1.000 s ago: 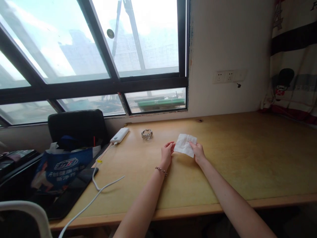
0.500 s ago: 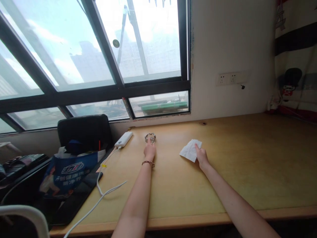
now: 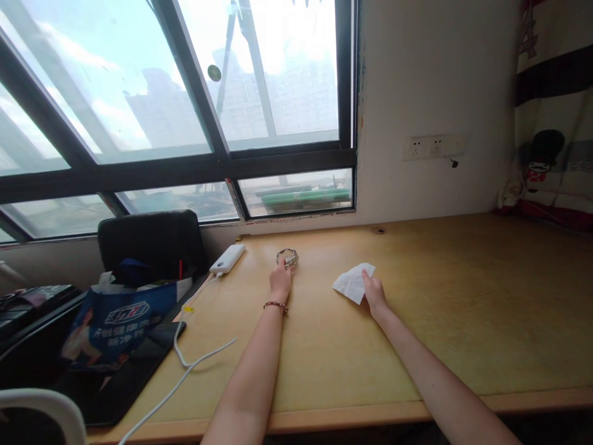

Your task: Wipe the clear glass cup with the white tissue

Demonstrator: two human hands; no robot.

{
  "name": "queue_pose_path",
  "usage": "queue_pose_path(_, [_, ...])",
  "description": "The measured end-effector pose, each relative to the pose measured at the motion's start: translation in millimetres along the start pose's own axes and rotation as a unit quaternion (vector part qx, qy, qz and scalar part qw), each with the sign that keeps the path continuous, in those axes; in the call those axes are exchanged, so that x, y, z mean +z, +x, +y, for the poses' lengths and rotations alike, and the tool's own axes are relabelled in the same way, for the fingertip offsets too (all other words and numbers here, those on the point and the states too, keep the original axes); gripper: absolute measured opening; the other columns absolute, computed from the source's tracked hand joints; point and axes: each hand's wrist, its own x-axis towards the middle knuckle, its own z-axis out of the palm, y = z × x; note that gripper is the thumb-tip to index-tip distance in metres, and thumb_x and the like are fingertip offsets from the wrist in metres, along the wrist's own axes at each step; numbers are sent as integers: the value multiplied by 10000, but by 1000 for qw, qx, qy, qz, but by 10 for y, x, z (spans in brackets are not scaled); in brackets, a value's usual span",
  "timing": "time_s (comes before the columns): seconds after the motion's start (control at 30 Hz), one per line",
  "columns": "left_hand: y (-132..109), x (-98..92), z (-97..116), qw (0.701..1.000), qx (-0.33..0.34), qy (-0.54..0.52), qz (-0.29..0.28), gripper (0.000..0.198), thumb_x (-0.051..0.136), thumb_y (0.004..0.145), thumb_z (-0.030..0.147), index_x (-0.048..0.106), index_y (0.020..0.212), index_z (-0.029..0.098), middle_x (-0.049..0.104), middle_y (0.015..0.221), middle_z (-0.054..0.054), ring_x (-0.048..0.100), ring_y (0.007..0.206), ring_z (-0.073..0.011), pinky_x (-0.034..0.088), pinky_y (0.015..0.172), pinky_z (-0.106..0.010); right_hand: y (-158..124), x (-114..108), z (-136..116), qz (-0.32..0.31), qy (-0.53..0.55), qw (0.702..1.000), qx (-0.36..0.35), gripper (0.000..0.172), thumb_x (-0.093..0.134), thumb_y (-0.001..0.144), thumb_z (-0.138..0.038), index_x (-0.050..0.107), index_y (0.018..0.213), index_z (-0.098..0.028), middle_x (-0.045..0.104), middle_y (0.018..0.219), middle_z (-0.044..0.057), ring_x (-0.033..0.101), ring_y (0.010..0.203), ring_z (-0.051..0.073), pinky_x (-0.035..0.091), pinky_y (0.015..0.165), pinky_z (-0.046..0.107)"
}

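A silver bracelet (image 3: 288, 256) lies on the wooden desk (image 3: 463, 309) near the window wall. My left hand (image 3: 280, 281) reaches to it, fingertips touching its near-left rim; the fingers are bunched around the rim. A beaded bracelet circles that wrist. To the right, a white tissue (image 3: 352, 283) rests on the desk, and my right hand (image 3: 374, 293) pinches its right edge.
A white power bank (image 3: 227, 258) lies left of the bracelet, its white cable (image 3: 185, 364) trailing toward the desk's front-left corner. A black chair (image 3: 152, 244) holds a blue printed bag (image 3: 118, 318). Wall sockets (image 3: 428, 147) sit above the desk; a patterned curtain (image 3: 551, 123) hangs at right.
My left hand let go of the tissue and moved left and forward to the silver bracelet. The right hand kept the tissue and lowered it onto the desk.
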Motion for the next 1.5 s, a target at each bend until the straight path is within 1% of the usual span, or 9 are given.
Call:
queue_pose_path(0.37, [-511, 37, 797, 987, 123, -103, -27, 254, 492, 805, 303, 515, 1035, 195, 577, 873, -95, 567, 724, -184, 399, 657, -244, -81, 63, -100, -117, 227, 966, 36, 306, 583, 654, -410, 590, 818, -153, 672, 826, 66, 628, 742, 199, 496, 626, 277])
queue_pose_path(0.6, [-753, 99, 1063, 956, 232, -168, -59, 216, 470, 815, 301, 539, 993, 200, 542, 829, -80, 538, 615, -154, 387, 582, -218, -210, 2, -321, -250, 292, 922, -48, 338, 615, 584, -165, 589, 920, -169, 639, 990, 43, 579, 945, 188, 442, 847, 307])
queue_pose_path(0.8, [-823, 14, 1136, 949, 194, -229, -97, 176, 513, 780, 273, 569, 935, 210, 521, 832, -70, 518, 699, -156, 400, 641, -209, -152, 18, -215, -177, 212, 961, -30, 341, 704, 571, -316, 614, 839, -126, 670, 823, 71, 626, 719, 171, 493, 672, 275])
queue_pose_path(0.93, [-877, -6, 1188, 938, 258, -209, -101, 163, 482, 792, 223, 578, 923, 223, 513, 864, -71, 506, 697, -143, 415, 659, -212, -106, -1, -163, -164, 149, 974, -42, 370, 682, 590, -408, 622, 809, -116, 659, 682, 65, 591, 523, 146, 477, 489, 240])
queue_pose_path(1.03, [-919, -34, 1227, 918, 288, -252, -105, 152, 518, 766, 213, 601, 893, 225, 535, 856, -62, 513, 690, -136, 425, 683, -216, -83, -18, -162, -89, 146, 984, -58, 387, 676, 583, -429, 614, 821, -130, 661, 710, 59, 593, 533, 158, 487, 465, 255])
queue_pose_path(1.2, [-1045, -147, 1322, 899, 281, -311, -127, 268, 505, 772, 215, 588, 1026, 240, 545, 1041, -87, 554, 827, -169, 429, 777, -264, -12, -70, -162, -45, 133, 988, -66, 406, 669, 575, -426, 607, 847, -131, 650, 685, 45, 565, 462, 142, 464, 393, 251])
queue_pose_path(1.3, [-1119, -173, 1358, 880, 259, -379, -124, 500, 548, 746, 220, 423, 1229, 252, 478, 1195, -102, 549, 917, -177, 417, 836, -294, 36, -94, -130, -32, 98, 993, -65, 379, 669, 573, -407, 607, 841, -145, 650, 658, 37, 546, 412, 133, 432, 347, 232])
queue_pose_path(1.37, [-1129, -139, 1356, 869, 200, -433, -128, 601, 585, 718, 243, 348, 1270, 233, 484, 1189, -109, 568, 862, -163, 450, 774, -285, 48, -91, -96, -34, 62, 996, -51, 354, 682, 558, -383, 608, 815, -151, 646, 614, 32, 531, 376, 131, 398, 313, 219])
queue_pose_path(1.5, [-1060, -5, 1261, 819, 37, -527, -222, 428, 646, 655, 301, 522, 1033, 143, 595, 916, -83, 577, 614, -119, 463, 551, -230, 2, -54, -63, -76, -21, 997, -21, 330, 695, 546, -369, 615, 782, -152, 611, 497, 13, 481, 293, 131, 338, 268, 220])
